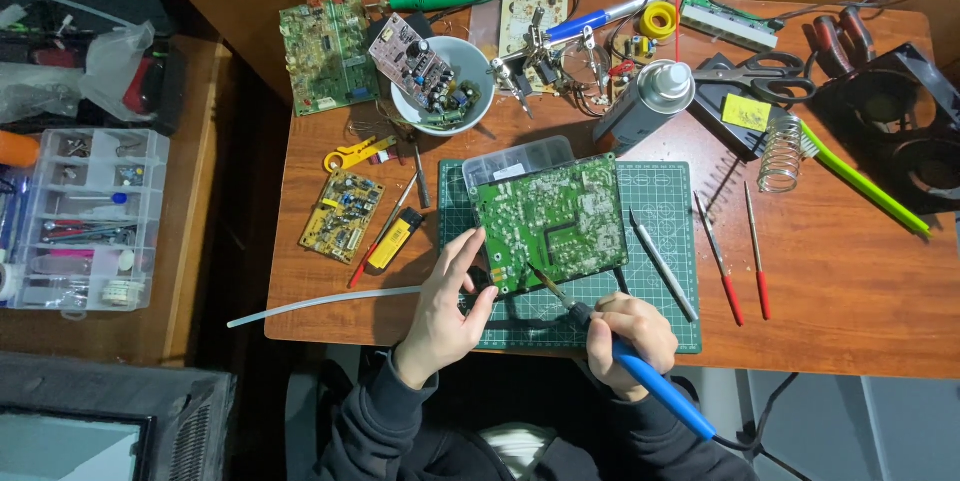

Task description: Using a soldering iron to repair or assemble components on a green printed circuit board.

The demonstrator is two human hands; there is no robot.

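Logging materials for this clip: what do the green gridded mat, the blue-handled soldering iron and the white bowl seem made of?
Green gridded mat: probably matte rubbery vinyl, printed grid. Blue-handled soldering iron: smooth plastic handle, dull metal tip. White bowl: glossy, ceramic or plastic; unclear.

We see a circuit board [550, 221] lying on a cutting mat [660, 241] in the middle of the table [850, 291]. The board leans on a plastic box [515, 159] behind it. Our left hand [445, 306] is at the board's left edge. Our right hand [625, 336] is in front of the board, with a soldering iron [620, 351] whose tip touches the board's front edge. A tube [320, 303] lies left of our left hand. A bowl [445, 86] sits behind the mat, with a small board [415, 61] in it. A spray can [645, 101] lies right of the bowl. Two small screwdrivers [740, 256] lie right of the mat. A parts box [85, 216] sits far left, off the table.
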